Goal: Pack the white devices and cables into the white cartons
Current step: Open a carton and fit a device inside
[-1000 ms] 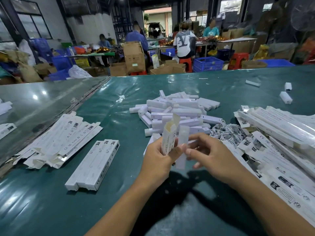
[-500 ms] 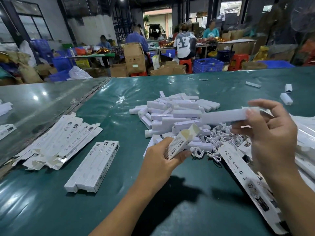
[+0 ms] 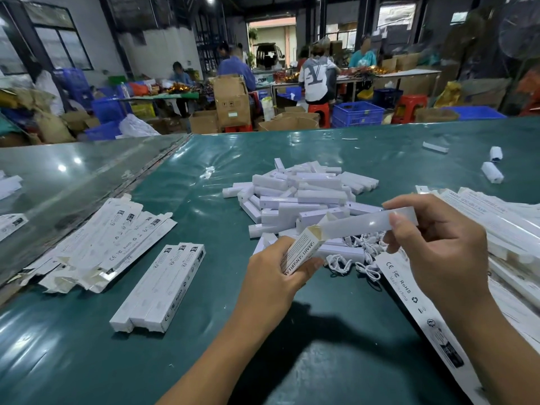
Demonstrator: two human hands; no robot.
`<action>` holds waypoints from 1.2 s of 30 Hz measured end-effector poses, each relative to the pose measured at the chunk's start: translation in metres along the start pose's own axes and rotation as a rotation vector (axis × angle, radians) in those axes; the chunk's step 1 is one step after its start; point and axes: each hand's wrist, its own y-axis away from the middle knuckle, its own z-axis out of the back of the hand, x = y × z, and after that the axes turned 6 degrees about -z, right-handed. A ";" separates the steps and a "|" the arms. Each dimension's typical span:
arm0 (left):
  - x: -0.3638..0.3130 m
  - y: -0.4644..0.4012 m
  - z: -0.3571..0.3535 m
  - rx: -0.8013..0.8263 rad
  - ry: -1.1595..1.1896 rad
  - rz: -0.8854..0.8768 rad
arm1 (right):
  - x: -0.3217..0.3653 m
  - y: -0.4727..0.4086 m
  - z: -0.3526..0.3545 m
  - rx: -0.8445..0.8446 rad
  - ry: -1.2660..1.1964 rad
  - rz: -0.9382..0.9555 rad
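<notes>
My left hand [image 3: 273, 277] grips a white carton [image 3: 301, 252] with its open end up and to the right. My right hand [image 3: 435, 247] pinches a long white device [image 3: 368, 222], whose left tip sits at the carton's open mouth. Behind them lies a heap of white devices [image 3: 301, 194] on the green table [image 3: 204, 217]. A tangle of white cables [image 3: 359, 258] lies just right of the carton. Three packed cartons [image 3: 160, 287] lie side by side at the left.
Flat unfolded cartons [image 3: 96, 244] are piled at the left, and more cartons [image 3: 502, 229] are stacked at the right edge. A few loose devices [image 3: 492, 172] lie at the far right. People work at tables beyond the far edge.
My right hand took a white device from the heap, brought it left and down, and its tip now meets the carton's mouth. My left hand tilted the carton toward it.
</notes>
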 end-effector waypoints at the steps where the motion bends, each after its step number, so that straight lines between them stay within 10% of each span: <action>1: -0.001 0.000 0.000 0.013 -0.007 -0.003 | 0.000 0.000 0.000 0.001 0.009 -0.002; 36: -0.016 0.006 0.005 0.123 -0.209 -0.096 | 0.010 0.004 0.008 0.001 0.124 0.075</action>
